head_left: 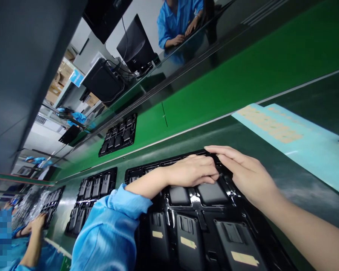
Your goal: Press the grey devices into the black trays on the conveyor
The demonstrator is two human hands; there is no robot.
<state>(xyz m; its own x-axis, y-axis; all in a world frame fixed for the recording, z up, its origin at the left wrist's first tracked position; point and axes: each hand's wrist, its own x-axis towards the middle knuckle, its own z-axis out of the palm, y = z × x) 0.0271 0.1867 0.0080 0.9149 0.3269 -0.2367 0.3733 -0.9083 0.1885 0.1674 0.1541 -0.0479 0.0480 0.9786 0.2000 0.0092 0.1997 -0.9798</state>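
Observation:
A large black plastic tray [196, 216] lies on the bench in front of me, with dark flat handheld-sized devices in its pockets. My left hand [193, 171] reaches across the back row, fingers curled and closed over the upper end of a dark device [213, 194]; whatever its fingertips hold is hidden. Beside it, my right hand [245, 175] is open, its fingers stretched out together over the tray's far right corner, close to the left knuckles. In the front row, a device [188, 241] carries a small cream-coloured sticker [188, 242], as do its neighbours.
Light-blue sheets with cream labels [274, 124] lie to the right. Another filled tray [94, 192] stands to the left; one more tray [118, 133] rests on the green conveyor belt [197, 99]. Co-workers in blue sit across the line and at far left.

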